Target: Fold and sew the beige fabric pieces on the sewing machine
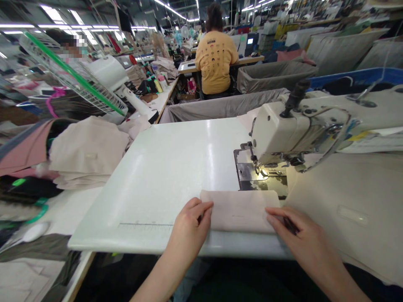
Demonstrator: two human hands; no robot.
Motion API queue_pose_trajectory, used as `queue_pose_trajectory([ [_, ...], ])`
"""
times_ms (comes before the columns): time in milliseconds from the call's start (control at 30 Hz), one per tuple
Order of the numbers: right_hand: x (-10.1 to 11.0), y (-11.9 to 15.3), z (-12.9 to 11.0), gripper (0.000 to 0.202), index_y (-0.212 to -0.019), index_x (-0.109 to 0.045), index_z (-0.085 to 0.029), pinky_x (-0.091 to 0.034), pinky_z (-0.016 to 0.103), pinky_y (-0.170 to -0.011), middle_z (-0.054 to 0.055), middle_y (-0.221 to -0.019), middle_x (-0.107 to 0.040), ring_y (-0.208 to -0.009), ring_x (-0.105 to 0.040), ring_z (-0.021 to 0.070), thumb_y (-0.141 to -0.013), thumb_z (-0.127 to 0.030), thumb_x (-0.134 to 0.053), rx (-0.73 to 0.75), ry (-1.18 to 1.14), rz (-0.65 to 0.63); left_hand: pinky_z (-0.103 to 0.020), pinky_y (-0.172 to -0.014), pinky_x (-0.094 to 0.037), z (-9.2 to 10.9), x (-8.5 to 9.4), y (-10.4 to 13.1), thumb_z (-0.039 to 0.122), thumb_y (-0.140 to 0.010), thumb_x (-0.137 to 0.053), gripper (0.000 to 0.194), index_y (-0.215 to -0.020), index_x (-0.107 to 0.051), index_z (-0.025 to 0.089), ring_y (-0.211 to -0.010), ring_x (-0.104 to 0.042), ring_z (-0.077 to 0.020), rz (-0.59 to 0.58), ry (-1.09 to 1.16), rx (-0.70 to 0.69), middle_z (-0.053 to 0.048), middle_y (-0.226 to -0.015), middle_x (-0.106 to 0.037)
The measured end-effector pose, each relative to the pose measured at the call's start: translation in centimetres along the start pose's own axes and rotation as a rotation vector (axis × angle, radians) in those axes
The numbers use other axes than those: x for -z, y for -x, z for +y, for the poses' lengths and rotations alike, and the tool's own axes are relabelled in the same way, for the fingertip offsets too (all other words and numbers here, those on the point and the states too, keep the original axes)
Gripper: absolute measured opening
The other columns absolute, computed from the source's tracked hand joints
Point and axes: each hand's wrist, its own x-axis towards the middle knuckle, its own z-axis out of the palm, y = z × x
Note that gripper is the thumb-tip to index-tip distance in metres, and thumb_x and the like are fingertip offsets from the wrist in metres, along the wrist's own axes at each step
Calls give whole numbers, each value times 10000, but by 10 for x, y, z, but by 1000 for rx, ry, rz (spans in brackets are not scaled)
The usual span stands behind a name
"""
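A pale beige piece of fabric (241, 209) lies flat at the front edge of the white sewing table (163, 167). My left hand (193, 224) pinches its left edge between thumb and fingers. At the right edge, my right hand (292, 228) pinches the same fabric. A short line or slit shows near the middle of the cloth. Just beyond the fabric is the metal needle plate (248, 172) of the sewing machine (289, 126), its needle area lit by a small lamp. A ruler scale (146, 224) is marked on the table left of my left hand.
Stacked beige fabric pieces (90, 147) lie on the left, by a white fan (107, 73) with a green-rimmed guard. More beige cloth (355, 201) spreads over the right side. Grey cloth-lined bins (220, 105) stand behind the table. A person in a yellow shirt (215, 63) sits beyond.
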Motion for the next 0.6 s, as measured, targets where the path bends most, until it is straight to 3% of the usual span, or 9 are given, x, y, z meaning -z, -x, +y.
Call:
queue_pose_trajectory([
  [233, -1, -1, -1, 297, -1001, -763, -241, -542, 340, -801, 66, -1016, -739, -872, -675, 228, -910, -465, -591, 44, -53, 95, -295, -678, -562, -2, 2, -6, 261, -912, -518, 272, -926, -779, 188, -714, -667, -177, -17, 5, -31, -42, -771, -662],
  [600, 2, -8, -10, 234, -847, -744, -221, -520, 310, -695, 40, -810, -723, -713, -653, 197, -892, -351, -555, 21, -33, 60, -285, -643, -584, -6, 4, -11, 396, -907, -525, 314, -907, -786, 221, -698, -694, -193, -8, -7, -44, -42, -772, -693],
])
